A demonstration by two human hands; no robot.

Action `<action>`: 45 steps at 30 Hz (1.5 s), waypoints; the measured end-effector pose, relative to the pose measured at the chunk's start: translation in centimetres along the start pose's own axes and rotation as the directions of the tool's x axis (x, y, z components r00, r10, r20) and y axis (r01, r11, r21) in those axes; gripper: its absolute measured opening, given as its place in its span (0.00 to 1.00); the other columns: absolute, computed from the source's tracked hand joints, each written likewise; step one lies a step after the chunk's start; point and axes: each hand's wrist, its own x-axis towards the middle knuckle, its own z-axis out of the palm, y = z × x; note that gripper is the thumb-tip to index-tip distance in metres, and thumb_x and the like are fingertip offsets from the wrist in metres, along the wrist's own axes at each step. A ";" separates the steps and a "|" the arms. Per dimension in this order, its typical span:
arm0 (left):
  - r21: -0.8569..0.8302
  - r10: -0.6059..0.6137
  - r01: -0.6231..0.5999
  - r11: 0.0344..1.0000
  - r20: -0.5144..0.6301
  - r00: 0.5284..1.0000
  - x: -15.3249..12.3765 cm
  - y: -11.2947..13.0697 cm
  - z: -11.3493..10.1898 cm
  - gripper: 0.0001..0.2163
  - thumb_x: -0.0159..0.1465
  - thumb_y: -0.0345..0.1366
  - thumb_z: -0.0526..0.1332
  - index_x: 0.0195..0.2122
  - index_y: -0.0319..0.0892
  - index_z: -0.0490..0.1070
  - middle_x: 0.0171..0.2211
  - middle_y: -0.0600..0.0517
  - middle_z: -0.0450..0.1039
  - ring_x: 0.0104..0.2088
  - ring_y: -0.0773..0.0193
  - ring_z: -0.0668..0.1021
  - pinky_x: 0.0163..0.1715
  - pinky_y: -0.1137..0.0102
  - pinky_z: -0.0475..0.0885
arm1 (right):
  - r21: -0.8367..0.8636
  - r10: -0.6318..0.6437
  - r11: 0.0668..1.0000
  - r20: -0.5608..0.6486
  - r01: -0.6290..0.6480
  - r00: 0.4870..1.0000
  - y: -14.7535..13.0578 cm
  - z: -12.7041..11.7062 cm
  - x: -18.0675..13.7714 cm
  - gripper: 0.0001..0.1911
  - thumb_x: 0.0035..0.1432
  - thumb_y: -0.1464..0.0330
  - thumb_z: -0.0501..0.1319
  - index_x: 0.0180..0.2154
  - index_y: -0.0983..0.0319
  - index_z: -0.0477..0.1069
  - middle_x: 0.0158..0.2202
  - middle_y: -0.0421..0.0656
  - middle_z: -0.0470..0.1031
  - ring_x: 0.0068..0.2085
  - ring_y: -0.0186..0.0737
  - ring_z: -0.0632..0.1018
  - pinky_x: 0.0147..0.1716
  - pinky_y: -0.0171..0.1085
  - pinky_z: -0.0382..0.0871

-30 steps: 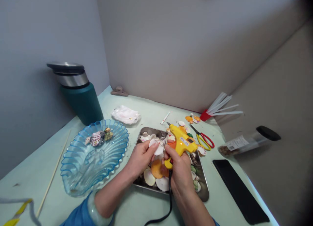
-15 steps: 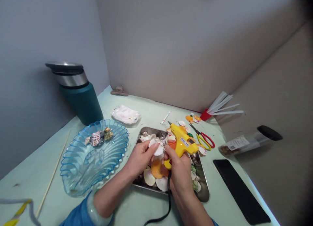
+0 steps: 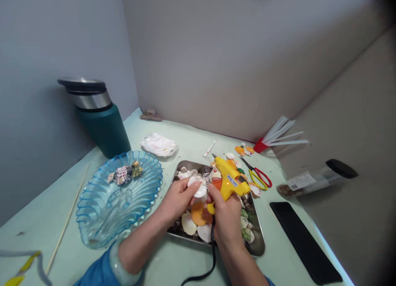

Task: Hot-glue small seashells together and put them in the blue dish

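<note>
Over tray, left grip pinching shell, right grip clutching glue gun, scissors near.

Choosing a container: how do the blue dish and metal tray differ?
The blue scalloped dish is rounded, ribbed; the rectangular metal tray is plain. The dish holds few shells; the tray is packed. Left hand and right hand work over the tray, not the dish. Both sit on the green table.

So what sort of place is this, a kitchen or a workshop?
Probably a small craft desk in a partitioned corner. The right hand grips a yellow glue gun over a metal tray of seashells, the left hand pinches a white shell, and scissors lie beside the tray.
</note>
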 end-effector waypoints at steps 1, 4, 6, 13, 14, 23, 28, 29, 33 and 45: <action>-0.012 -0.015 0.015 1.000 0.004 1.000 0.0 0.1 0.0 0.19 0.59 0.52 0.58 0.21 0.42 0.60 0.13 0.61 0.56 0.15 0.74 0.55 0.16 0.74 0.47 | -0.007 0.010 1.000 0.009 -0.010 1.000 0.1 0.0 0.0 0.15 0.48 0.65 0.69 0.37 0.62 0.69 0.21 0.32 0.67 0.18 0.29 0.67 0.17 0.30 0.63; -0.047 -0.057 0.058 0.997 0.014 0.998 0.0 0.2 0.1 0.20 0.57 0.53 0.59 0.20 0.42 0.59 0.13 0.61 0.55 0.14 0.75 0.54 0.15 0.74 0.46 | -0.026 0.047 0.999 0.033 -0.046 0.998 0.1 0.0 0.0 0.16 0.49 0.64 0.68 0.38 0.61 0.69 0.20 0.31 0.67 0.17 0.29 0.67 0.15 0.29 0.62; -0.068 -0.070 0.071 0.995 0.022 0.997 0.0 0.3 0.1 0.21 0.57 0.53 0.59 0.20 0.42 0.58 0.12 0.61 0.55 0.14 0.75 0.54 0.15 0.74 0.45 | -0.036 0.053 0.998 0.043 -0.051 0.998 0.0 -0.1 0.0 0.15 0.50 0.63 0.68 0.38 0.61 0.69 0.19 0.31 0.66 0.16 0.30 0.66 0.14 0.29 0.61; -0.081 -0.073 0.074 0.994 0.010 0.997 0.1 0.1 0.0 0.21 0.57 0.54 0.59 0.20 0.42 0.59 0.13 0.61 0.55 0.14 0.76 0.54 0.15 0.75 0.45 | -0.072 -0.001 0.997 0.174 0.014 0.985 -1.3 -2.1 0.9 0.16 0.51 0.60 0.68 0.37 0.61 0.69 0.17 0.31 0.65 0.16 0.30 0.66 0.15 0.29 0.64; -0.079 -0.075 0.075 0.994 0.006 0.997 0.1 0.1 0.0 0.21 0.57 0.54 0.58 0.21 0.42 0.59 0.13 0.61 0.55 0.14 0.76 0.54 0.14 0.75 0.44 | -0.079 -0.034 0.996 0.204 0.051 0.978 -1.7 -2.6 1.2 0.16 0.51 0.60 0.69 0.37 0.61 0.69 0.18 0.31 0.65 0.17 0.30 0.67 0.17 0.29 0.65; -0.073 -0.130 0.125 0.990 -0.065 0.989 0.4 -0.1 0.2 0.18 0.57 0.51 0.58 0.22 0.42 0.58 0.14 0.60 0.58 0.14 0.76 0.55 0.15 0.76 0.43 | -0.254 0.049 0.965 0.422 0.066 0.905 -2.8 -6.8 3.1 0.15 0.51 0.60 0.69 0.36 0.63 0.73 0.15 0.33 0.65 0.15 0.26 0.63 0.14 0.27 0.56; -0.090 -0.161 0.153 0.984 -0.078 0.984 0.6 -0.4 0.3 0.17 0.56 0.50 0.59 0.23 0.42 0.59 0.15 0.60 0.58 0.14 0.76 0.55 0.15 0.77 0.43 | -0.305 0.003 0.944 0.396 0.128 0.918 -2.2 -7.7 3.0 0.12 0.44 0.67 0.73 0.34 0.62 0.79 0.22 0.40 0.76 0.23 0.37 0.74 0.20 0.34 0.69; -0.092 -0.161 0.153 0.984 -0.083 0.983 0.6 -0.4 0.3 0.17 0.56 0.50 0.59 0.23 0.42 0.59 0.15 0.60 0.58 0.15 0.76 0.55 0.15 0.77 0.44 | -0.306 -0.003 0.942 0.405 0.139 0.914 -2.1 -7.7 3.0 0.14 0.43 0.68 0.73 0.35 0.61 0.80 0.27 0.42 0.79 0.28 0.41 0.77 0.26 0.36 0.73; -0.138 -0.160 0.146 0.980 -0.100 0.982 0.7 -0.7 0.2 0.17 0.56 0.50 0.60 0.24 0.41 0.61 0.16 0.60 0.58 0.15 0.76 0.57 0.15 0.78 0.46 | -0.403 0.008 0.892 0.465 0.203 0.885 -1.9 -7.9 3.2 0.16 0.47 0.68 0.71 0.41 0.61 0.80 0.38 0.45 0.81 0.36 0.46 0.79 0.34 0.39 0.75; -0.181 -0.189 0.163 0.970 -0.134 0.973 0.5 -0.6 0.3 0.18 0.56 0.51 0.61 0.25 0.41 0.61 0.15 0.61 0.58 0.16 0.76 0.57 0.15 0.79 0.46 | -0.496 -0.098 0.742 0.585 0.451 0.805 -1.0 -9.1 3.5 0.10 0.58 0.62 0.63 0.39 0.61 0.72 0.32 0.41 0.76 0.31 0.40 0.76 0.30 0.35 0.73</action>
